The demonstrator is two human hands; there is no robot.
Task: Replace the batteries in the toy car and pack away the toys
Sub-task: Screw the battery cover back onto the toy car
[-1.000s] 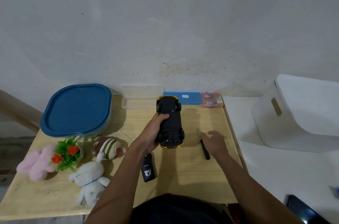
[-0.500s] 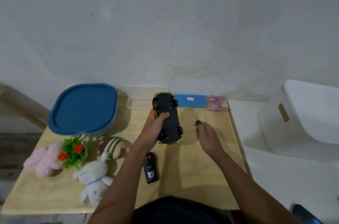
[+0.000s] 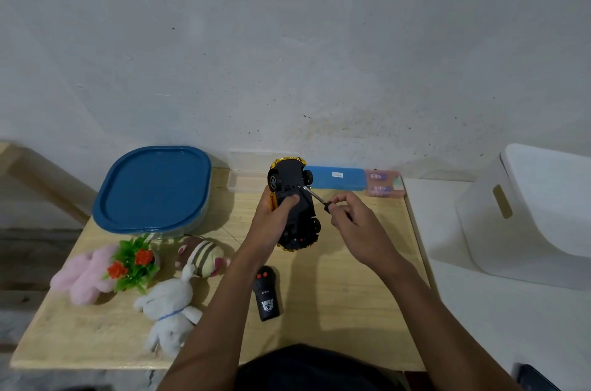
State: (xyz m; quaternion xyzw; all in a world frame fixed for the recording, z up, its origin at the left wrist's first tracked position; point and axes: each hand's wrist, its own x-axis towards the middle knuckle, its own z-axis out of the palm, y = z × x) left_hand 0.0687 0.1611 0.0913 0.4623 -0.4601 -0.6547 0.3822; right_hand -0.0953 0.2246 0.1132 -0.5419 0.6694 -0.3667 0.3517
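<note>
The yellow toy car (image 3: pixel 295 205) is turned upside down, black underside up, above the wooden table (image 3: pixel 335 310). My left hand (image 3: pixel 271 224) grips its body from the left, thumb on the underside. My right hand (image 3: pixel 355 227) holds a small screwdriver (image 3: pixel 315 197) by its black handle. The metal tip touches the underside near the far wheels. A black remote control (image 3: pixel 267 296) lies on the table below the car. Packs of batteries (image 3: pixel 382 182) lie at the table's back right.
A blue-lidded container (image 3: pixel 153 189) stands at the back left. A pink plush (image 3: pixel 86 275), a plastic plant (image 3: pixel 134 262), a striped plush (image 3: pixel 201 254) and a white bunny plush (image 3: pixel 169 307) lie at the left front. A blue box (image 3: pixel 339 178) and a white bin (image 3: pixel 524 214) are to the right.
My right hand picked the screwdriver up off the table, raised it and brought its tip onto the car's underside. My left hand has kept hold of the car.
</note>
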